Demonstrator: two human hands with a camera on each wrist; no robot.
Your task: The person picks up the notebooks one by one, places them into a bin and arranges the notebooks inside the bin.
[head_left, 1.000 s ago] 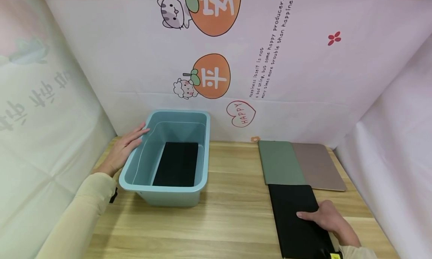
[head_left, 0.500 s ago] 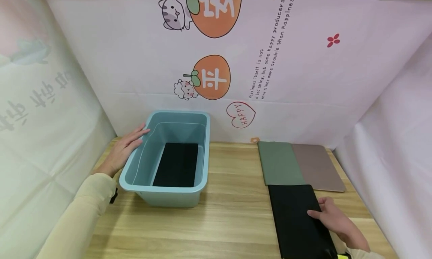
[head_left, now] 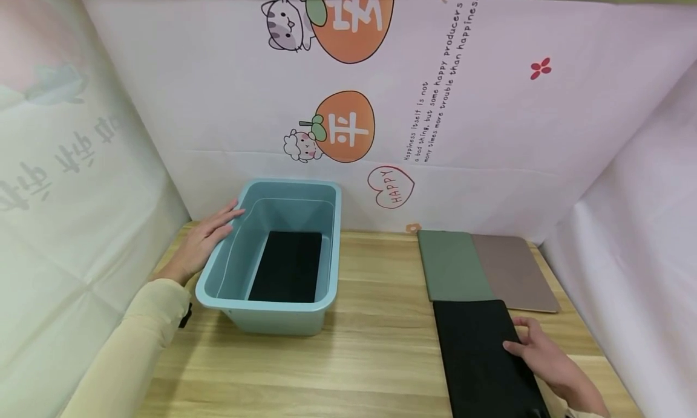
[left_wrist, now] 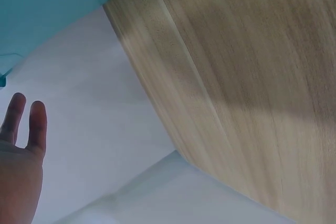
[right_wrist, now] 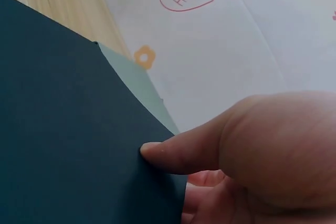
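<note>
My left hand [head_left: 201, 245] rests along the left rim of a light blue plastic bin [head_left: 272, 307], its fingers fairly straight. In the left wrist view two fingers [left_wrist: 37, 127] of it stand out straight below the bin's wall. Inside the bin a flat black rectangle [head_left: 285, 267] lies on the floor. At the lower right, my right hand [head_left: 550, 357] pinches the right edge of a thin black notebook [head_left: 484, 357]. In the right wrist view its thumb [right_wrist: 178, 150] presses on the cover and the other fingers pass underneath. The notebook's near end is cut off in the head view.
Beyond the black notebook, a green notebook [head_left: 454, 265] and a mauve notebook [head_left: 514, 273] lie side by side at the back right. The wooden table [head_left: 381, 333] meets a printed white cloth [head_left: 474, 194] at the back and pale cloth walls on both sides.
My right hand has slid right, from lying further over the black notebook to pinching its right edge. The left hand and the bin hold their places, while the head view shifts slightly.
</note>
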